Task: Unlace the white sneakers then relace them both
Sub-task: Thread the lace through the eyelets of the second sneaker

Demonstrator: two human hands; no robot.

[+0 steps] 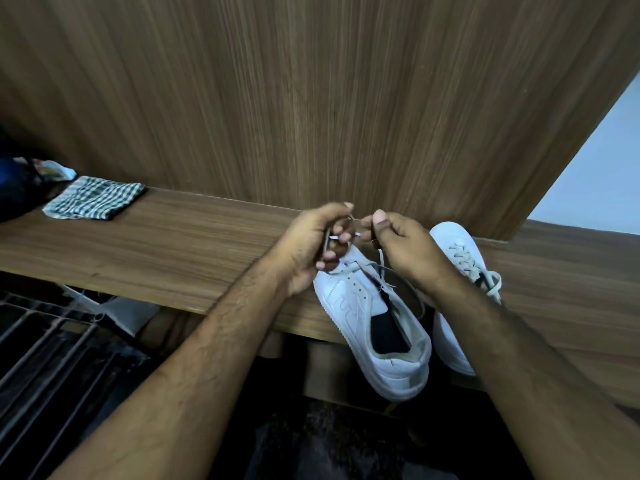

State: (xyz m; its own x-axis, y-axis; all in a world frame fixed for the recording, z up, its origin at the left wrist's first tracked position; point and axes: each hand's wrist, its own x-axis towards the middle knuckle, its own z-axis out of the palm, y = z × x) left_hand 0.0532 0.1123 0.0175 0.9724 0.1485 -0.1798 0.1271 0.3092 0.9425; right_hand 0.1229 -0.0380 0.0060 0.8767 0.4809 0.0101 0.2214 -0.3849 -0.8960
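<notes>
While both forearms reach forward and converge over the near sneaker [372, 327], the two hands meet just above its toe end, almost touching each other. The left hand [313, 244] is curled into a loose fist with the knuckles turned outward, its fingers wrapped round a dark strip of the shoe and a bit of white lace [360, 268]. The right hand [403, 244] is bent at the wrist with the thumb pointing up, thumb and forefinger pinching the lace end close to the left hand's fingertips. That sneaker lies on the front edge of the wooden shelf [173, 244], heel hanging over the edge toward the person, most of its eyelets bare and the tongue exposed. Just beside it on the right, partly hidden by the right forearm, the second sneaker [457, 244] stands on the same shelf with its lace still threaded. Far along the shelf to the left of the sneakers lies a folded checked cloth [93, 202], with a dark bag [17, 192] beyond it. Behind the shelf rises a wood-grain panel [311, 98].
</notes>
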